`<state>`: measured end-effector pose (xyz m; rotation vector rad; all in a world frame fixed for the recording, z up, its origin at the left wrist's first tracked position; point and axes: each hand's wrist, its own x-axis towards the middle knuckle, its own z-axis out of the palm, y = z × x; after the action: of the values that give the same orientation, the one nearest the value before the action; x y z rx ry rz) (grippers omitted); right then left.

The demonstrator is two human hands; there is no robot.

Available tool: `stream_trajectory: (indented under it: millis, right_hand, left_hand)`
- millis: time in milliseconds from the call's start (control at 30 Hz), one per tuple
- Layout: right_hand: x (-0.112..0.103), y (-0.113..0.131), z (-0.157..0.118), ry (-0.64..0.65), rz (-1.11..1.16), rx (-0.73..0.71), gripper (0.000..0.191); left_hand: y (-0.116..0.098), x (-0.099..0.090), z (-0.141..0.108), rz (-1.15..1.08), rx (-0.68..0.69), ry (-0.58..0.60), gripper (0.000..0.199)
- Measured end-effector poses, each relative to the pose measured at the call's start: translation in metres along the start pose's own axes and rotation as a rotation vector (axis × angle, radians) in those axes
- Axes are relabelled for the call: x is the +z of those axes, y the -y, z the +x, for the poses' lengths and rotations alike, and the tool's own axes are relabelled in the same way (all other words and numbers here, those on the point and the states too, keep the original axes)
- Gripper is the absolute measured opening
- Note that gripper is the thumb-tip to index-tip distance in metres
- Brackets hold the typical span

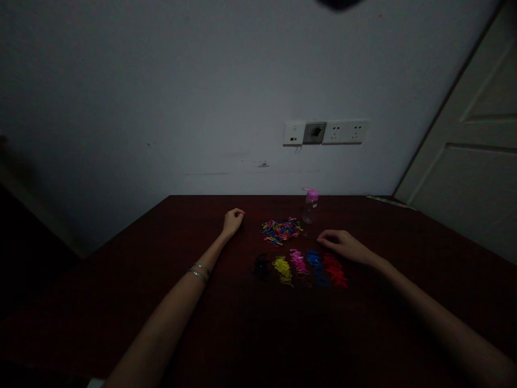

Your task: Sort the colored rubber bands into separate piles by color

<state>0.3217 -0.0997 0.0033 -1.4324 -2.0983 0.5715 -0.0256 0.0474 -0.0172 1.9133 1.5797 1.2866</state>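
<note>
My left hand [233, 221] rests on the table left of a mixed heap of small coloured clips [281, 230], apart from it. Its fingers are curled closed, and what they hold, if anything, is hidden. To the right of the heap is my right hand [343, 243], thumb and fingertips drawn together in a pinch; anything between them is too small to name. Nearer me lies a row of sorted piles: black clips [261, 266], yellow clips [283, 270], pink clips [299, 262], blue clips [315, 265] and red clips [335, 270]. The red pile sits just below my right hand.
A clear bottle with a pink lid [311, 207] stands behind the heap. The dark red table [218, 334] meets a grey wall with sockets [342, 132]. At the right is a panelled door [472, 161]. The light is dim.
</note>
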Motion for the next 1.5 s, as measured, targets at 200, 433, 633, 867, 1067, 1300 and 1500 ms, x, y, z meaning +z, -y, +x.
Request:
stream_trajectory:
  millis: [200,433,633,867,1067,1300,1500]
  right_hand:
    - [0.012,-0.019,0.003,-0.123,0.063,0.085,0.031]
    - [0.013,-0.019,0.003,-0.154,0.081,0.104,0.027]
    - [0.013,-0.019,0.003,-0.152,0.074,0.105,0.029]
    - [0.013,-0.021,0.003,-0.133,0.068,0.105,0.029]
    - [0.013,-0.018,0.002,-0.135,0.071,0.098,0.028]
    - [0.013,-0.019,0.002,-0.133,0.073,0.105,0.028]
    - [0.014,-0.018,0.003,-0.142,0.052,0.092,0.027]
  left_hand:
    - [-0.022,-0.001,-0.022,0.129,0.241,0.193,0.021]
    - [-0.055,-0.01,-0.049,0.194,0.403,0.48,0.02]
    - [-0.067,-0.019,-0.059,0.269,0.473,0.656,0.022]
    - [-0.063,-0.014,-0.06,0.32,0.479,0.647,0.024]
    - [-0.058,-0.006,-0.058,0.26,0.456,0.639,0.019]
    - [-0.054,-0.001,-0.053,0.192,0.447,0.62,0.016]
    - [-0.059,-0.005,-0.048,0.176,0.407,0.653,0.017]
